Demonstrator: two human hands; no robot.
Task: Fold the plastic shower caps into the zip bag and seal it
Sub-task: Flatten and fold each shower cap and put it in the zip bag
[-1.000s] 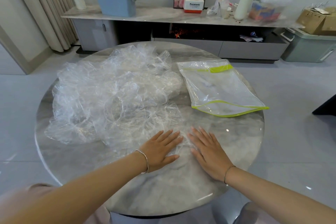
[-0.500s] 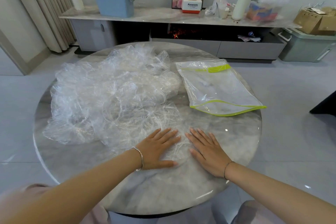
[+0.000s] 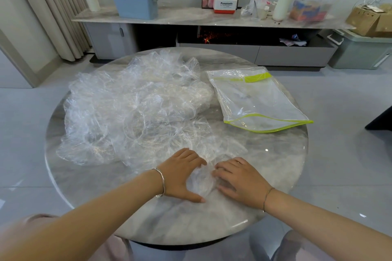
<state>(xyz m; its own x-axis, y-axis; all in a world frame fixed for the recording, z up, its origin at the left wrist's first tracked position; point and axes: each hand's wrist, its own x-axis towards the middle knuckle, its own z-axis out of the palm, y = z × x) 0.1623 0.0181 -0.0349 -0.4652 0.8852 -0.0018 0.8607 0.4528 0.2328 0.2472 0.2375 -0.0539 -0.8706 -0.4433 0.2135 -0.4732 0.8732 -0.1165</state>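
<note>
Here, hands (image 3: 182,174) (image 3: 239,182) gripping shower cap (image 3: 200,181), near table edge (image 3: 180,236)

Shower caps (image 3: 135,112) left on table (image 3: 275,176) — zip bag (image 3: 254,99) right

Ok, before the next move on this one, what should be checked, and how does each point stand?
1. One shower cap singled out between the left hand and the right hand: ok, fingers of both hands curl into it.
2. That cap free of the pile: cannot tell, the clear plastic overlaps.
3. Cap folded flat: not ok, it is bunched up.
4. The zip bag lies flat on the table with nothing on top: ok.
5. Bag mouth open to take the cap: cannot tell.
</note>
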